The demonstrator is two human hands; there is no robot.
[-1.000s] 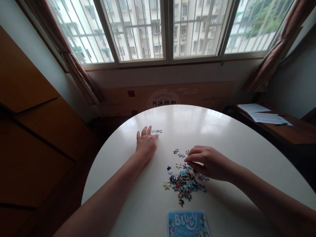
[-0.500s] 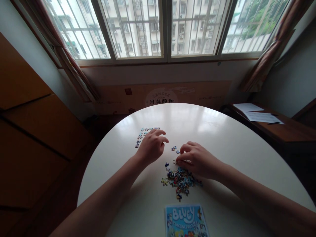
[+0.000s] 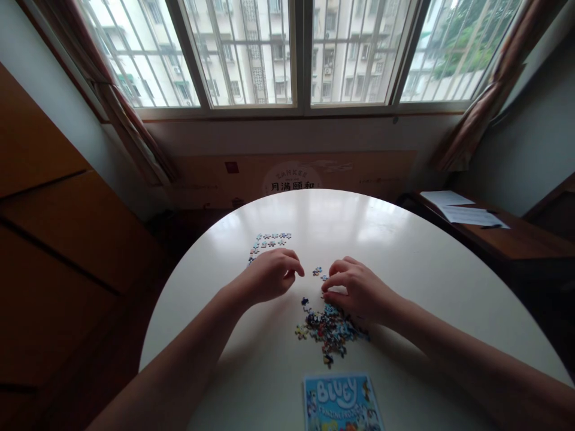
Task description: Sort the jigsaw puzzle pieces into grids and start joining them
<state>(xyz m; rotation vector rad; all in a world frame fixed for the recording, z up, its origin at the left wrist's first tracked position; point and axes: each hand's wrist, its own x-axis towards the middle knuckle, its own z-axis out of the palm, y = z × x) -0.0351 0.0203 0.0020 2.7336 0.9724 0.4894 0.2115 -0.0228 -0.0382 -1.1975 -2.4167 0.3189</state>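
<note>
Jigsaw pile (image 3: 332, 330) lies just nearside of the right hand (image 3: 359, 290)

The pile sits on the white bench (image 3: 426, 257), toward the wearer from the right fingers (image 3: 339, 278). The right hand is nearer, reaching over the pile's far edge; the left hand (image 3: 274, 276) stands apart, farther left. The right fingers are bent in a pinch — whether they grip a piece, I cannot tell. The left fingers curl loosely, no piece visible between them. The pile is an irregular mound without a clear long axis — knobbed pieces, mostly blue and dark, flecked red and yellow.
</note>
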